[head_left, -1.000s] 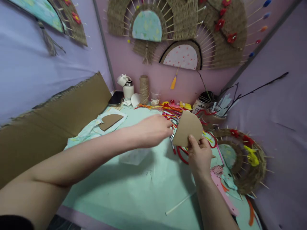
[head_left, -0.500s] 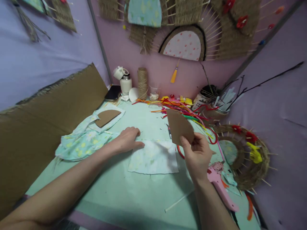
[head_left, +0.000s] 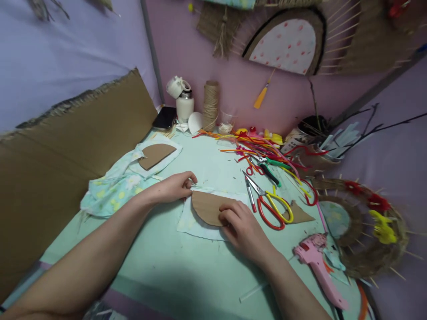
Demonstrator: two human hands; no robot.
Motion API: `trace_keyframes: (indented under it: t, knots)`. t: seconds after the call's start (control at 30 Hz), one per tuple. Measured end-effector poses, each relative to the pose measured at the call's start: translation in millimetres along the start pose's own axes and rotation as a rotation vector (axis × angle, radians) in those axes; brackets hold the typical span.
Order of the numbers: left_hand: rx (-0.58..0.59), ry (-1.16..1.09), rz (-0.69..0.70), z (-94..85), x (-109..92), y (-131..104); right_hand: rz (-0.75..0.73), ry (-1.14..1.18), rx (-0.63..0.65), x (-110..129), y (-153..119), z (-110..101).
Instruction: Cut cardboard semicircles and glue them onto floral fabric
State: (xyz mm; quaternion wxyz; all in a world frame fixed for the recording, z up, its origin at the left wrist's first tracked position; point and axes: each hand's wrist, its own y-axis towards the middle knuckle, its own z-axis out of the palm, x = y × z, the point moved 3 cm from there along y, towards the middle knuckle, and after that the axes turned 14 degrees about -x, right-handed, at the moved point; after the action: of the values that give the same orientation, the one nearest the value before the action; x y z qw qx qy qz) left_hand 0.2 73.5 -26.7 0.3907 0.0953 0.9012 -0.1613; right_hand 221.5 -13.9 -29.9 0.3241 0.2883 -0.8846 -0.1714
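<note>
A pale floral piece of fabric [head_left: 187,222] lies on the table in front of me. Over it is a brown cardboard half-circle [head_left: 207,206], straight edge toward the back. My right hand [head_left: 245,229] grips the cardboard at its right end, fingers curled over the top. At the fabric's upper left corner, my left hand [head_left: 178,186] is closed, its thumb and fingertips pinching the edge beside the cardboard. Scissors [head_left: 267,198] with red and yellow handles and a marker [head_left: 250,194] lie right of the fabric.
A second cardboard half-circle [head_left: 158,154] rests on fabric at the left, beside crumpled floral cloth [head_left: 110,195]. A pink glue gun [head_left: 318,266] is at the right, near a round twine decoration [head_left: 383,240]. Green-handled pliers [head_left: 271,173], pipe cleaners [head_left: 260,144] and a twine spool [head_left: 211,106] stand or lie behind.
My right hand has brought the cardboard half-circle down and left onto the fabric, turning it flat. My left hand's fingers have closed at the fabric corner. The view has shifted, uncovering the scissors.
</note>
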Motion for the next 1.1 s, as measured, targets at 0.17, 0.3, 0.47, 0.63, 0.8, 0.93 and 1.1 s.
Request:
trace_keyframes:
  t: [0.17,0.3,0.47,0.63,0.8,0.93,1.1]
  knots:
    - [-0.016,0.022,0.042,0.7,1,1,0.019,0.097,-0.350,-6,-3,-20]
    - [-0.012,0.049,0.051,0.9,-1,1,0.514,0.266,-0.606,-24,-9,-30]
    - [-0.008,0.067,0.040,1.3,-1,3,0.829,0.466,-0.343,-37,-6,-9]
    - [-0.010,0.087,0.038,1.1,-2,3,0.794,0.389,-0.312,-45,-1,1]
    - [-0.016,0.113,0.037,0.7,-5,2,0.547,0.233,-0.252,-41,3,5]
    - [-0.015,0.133,0.051,-0.5,-3,2,0.380,0.123,-0.206,-36,2,3]
    - [-0.162,0.301,0.084,-6.1,-1,1,0.358,0.043,-0.229,-37,-4,-8]
